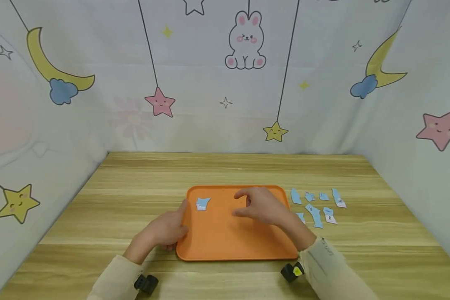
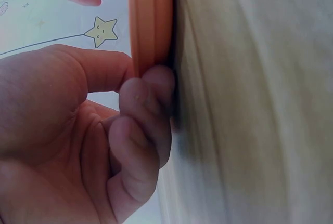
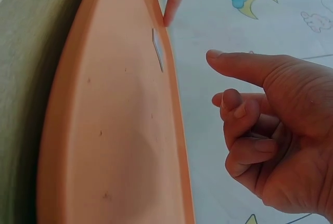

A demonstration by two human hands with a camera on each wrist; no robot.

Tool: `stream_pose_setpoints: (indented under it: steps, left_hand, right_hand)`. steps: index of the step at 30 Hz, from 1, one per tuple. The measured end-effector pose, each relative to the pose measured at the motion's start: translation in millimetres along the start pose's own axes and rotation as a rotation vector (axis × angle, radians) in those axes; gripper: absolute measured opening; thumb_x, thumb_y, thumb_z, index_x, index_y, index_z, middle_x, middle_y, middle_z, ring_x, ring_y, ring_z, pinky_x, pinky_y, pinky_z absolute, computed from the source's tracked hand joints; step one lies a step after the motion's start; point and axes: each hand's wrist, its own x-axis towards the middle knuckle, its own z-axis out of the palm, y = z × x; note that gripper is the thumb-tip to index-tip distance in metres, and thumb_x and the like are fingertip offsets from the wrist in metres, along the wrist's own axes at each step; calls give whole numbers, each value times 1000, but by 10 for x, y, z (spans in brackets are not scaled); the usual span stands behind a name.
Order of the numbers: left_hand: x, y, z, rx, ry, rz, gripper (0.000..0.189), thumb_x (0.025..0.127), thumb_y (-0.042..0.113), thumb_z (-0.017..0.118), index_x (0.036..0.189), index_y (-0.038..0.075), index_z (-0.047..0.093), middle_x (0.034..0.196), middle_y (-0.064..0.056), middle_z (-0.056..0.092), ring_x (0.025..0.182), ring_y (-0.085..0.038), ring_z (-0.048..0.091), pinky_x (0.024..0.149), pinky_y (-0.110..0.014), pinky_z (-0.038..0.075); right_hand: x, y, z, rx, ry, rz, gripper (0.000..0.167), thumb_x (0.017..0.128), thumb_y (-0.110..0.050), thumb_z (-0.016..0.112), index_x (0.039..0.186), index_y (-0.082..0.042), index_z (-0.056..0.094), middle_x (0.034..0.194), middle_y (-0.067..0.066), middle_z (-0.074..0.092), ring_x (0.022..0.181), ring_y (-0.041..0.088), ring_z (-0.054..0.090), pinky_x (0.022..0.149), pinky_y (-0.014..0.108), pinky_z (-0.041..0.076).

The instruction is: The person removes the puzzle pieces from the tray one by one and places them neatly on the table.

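An orange tray (image 1: pixel 240 246) lies on the wooden table. At its left side my left hand (image 1: pixel 168 228) grips the rim; in the left wrist view the fingertips (image 2: pixel 138 96) are curled at the tray's edge (image 2: pixel 151 21). A single blue-and-white puzzle piece (image 1: pixel 202 203) lies in the tray's upper left. Over the right half of the tray hovers my right hand (image 1: pixel 264 206), thumb and index finger spread apart with nothing between them. Its other fingers (image 3: pixel 250 154) are bent toward the palm.
Right of the tray, several similar pieces lie loosely grouped on the table, among them a long piece (image 1: pixel 315 215) and a narrow one (image 1: pixel 338 198). One small piece (image 1: pixel 301 217) is partly hidden behind the right wrist. A patterned white curtain (image 1: pixel 210 83) encloses the table's back and sides.
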Motion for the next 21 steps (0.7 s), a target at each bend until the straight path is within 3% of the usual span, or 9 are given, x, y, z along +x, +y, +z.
stream_pose_setpoints:
  steps: [8,12,14,16,19,21]
  left_hand:
    - [1,1,2,4,-3,-26,85,100,8,53,168,-2,4,62,-8,61,42,-15,54,43,-28,46]
    - [0,-5,3,1,1,-21,84,100,7,54,168,-3,5,62,-9,61,42,-16,55,44,-29,47]
    - [1,-10,5,0,4,-15,84,100,7,54,168,-4,6,62,-9,61,42,-16,55,44,-30,48]
    - [-1,-8,5,1,5,-11,84,100,7,54,168,-4,6,62,-9,61,42,-16,55,44,-30,48]
    - [2,-4,6,-1,2,-19,84,101,8,54,168,-3,6,61,-8,61,42,-16,54,44,-29,46]
    - [5,-1,4,-7,-3,-25,84,100,8,54,169,-2,5,60,-8,61,42,-15,53,43,-28,45]
  right_hand:
    - [170,-127,91,-16,-36,28,50,91,-29,83,134,-8,71,56,-4,51,52,11,45,53,25,35]
    - [281,-233,138,-58,-72,14,51,92,-30,82,136,-6,70,59,-1,58,53,11,48,57,27,40]
    - [334,-284,152,-80,-86,14,52,92,-31,82,136,-6,70,75,1,71,58,10,53,67,30,47]
    - [380,-328,162,-90,-99,23,53,91,-31,82,136,-6,70,101,7,78,65,12,60,78,35,53]
    - [449,-363,180,-103,-114,46,53,91,-32,83,136,-7,70,134,9,71,74,13,65,91,40,56]
    - [502,-369,200,-108,-125,56,53,92,-32,83,136,-6,70,139,10,69,74,15,67,92,40,57]
